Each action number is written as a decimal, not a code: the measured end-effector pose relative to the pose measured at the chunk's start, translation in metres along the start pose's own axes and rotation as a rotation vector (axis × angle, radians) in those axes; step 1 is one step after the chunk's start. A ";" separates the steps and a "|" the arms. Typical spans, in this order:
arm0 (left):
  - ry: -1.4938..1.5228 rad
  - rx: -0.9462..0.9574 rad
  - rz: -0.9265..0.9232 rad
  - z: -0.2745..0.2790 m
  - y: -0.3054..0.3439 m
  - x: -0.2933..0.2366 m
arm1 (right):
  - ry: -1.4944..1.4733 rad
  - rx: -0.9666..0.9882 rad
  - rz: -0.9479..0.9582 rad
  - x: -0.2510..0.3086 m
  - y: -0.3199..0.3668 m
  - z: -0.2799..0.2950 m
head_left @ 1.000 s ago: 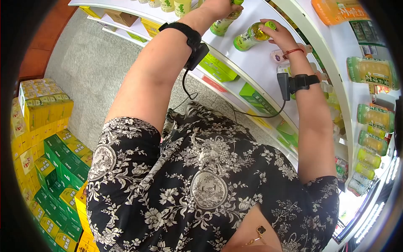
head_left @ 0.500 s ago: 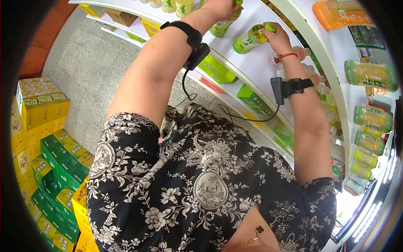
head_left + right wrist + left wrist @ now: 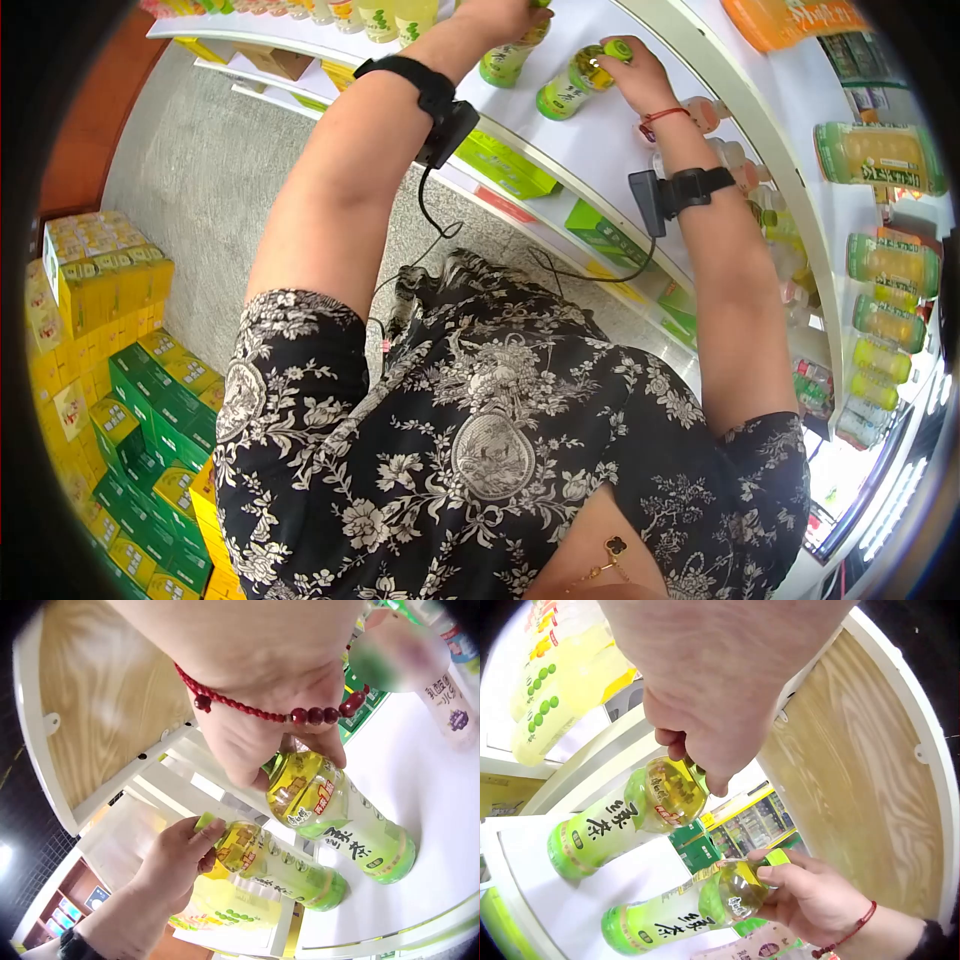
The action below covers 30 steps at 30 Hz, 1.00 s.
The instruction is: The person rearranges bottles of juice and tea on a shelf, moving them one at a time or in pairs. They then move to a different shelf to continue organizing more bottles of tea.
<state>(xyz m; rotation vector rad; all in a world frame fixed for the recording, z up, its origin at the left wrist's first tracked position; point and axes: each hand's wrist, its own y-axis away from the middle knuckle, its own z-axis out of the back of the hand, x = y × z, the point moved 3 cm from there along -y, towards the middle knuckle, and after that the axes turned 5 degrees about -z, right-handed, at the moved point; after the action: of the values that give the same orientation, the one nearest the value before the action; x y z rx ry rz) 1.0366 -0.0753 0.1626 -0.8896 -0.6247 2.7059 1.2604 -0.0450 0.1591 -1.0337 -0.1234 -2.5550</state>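
Note:
Two green tea bottles with green caps and light green labels stand side by side on a white shelf [image 3: 600, 140]. My left hand [image 3: 500, 22] grips the left green tea bottle [image 3: 503, 65] by its neck and cap, fingers curled round the top. In the left wrist view, that bottle [image 3: 604, 825] has its base on the shelf. The right hand [image 3: 638, 78], with a red bracelet at its wrist, holds the right green tea bottle [image 3: 565, 92] near the cap. Thumb and fingers close round its neck in the right wrist view, where the bottle's label [image 3: 352, 836] faces the camera.
Pale yellow bottles [image 3: 380, 18] line the shelf at the left. Pink drink bottles [image 3: 710, 110] stand beside my right wrist. More bottles [image 3: 875, 160] fill a side shelf on the right. Yellow and green cartons [image 3: 110, 270] are stacked on the floor at the left.
The head view has shifted slightly. My right forearm has swung a little to the left, and the right thumb now lies closer to the cap. Both bottles stay side by side.

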 end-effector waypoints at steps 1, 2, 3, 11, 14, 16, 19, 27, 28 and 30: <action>0.004 0.008 -0.015 0.000 0.000 -0.002 | -0.001 -0.014 -0.010 0.000 0.000 -0.001; -0.008 0.012 0.010 0.000 0.000 -0.003 | 0.038 -0.012 0.014 0.002 0.000 -0.002; -0.020 0.015 0.034 0.002 0.001 -0.005 | 0.078 -0.009 0.038 0.006 0.000 -0.004; 0.074 0.124 0.151 0.010 -0.003 -0.010 | 0.077 -0.060 0.052 0.022 -0.004 -0.010; 0.155 0.101 0.095 0.001 -0.003 -0.002 | 0.117 -0.058 0.026 0.014 -0.013 -0.025; 0.204 -0.009 0.012 0.004 -0.002 -0.005 | 0.118 -0.005 0.010 0.021 -0.014 -0.026; 0.084 0.018 0.083 0.015 0.002 -0.015 | 0.108 0.023 -0.067 0.029 -0.005 -0.019; -0.135 -0.061 -0.014 -0.015 0.002 0.023 | 0.067 -0.054 0.046 0.041 0.000 -0.015; -0.079 -0.040 0.019 -0.011 0.002 0.017 | 0.104 -0.072 0.007 0.047 0.005 -0.009; 0.006 0.018 0.047 -0.011 0.004 0.015 | 0.036 -0.040 -0.075 0.029 -0.005 -0.019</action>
<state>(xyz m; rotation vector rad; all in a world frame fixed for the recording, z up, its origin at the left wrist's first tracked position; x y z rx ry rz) 1.0311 -0.0707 0.1455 -0.9187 -0.5844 2.7453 1.2274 -0.0539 0.1657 -1.0147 -0.1030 -2.6522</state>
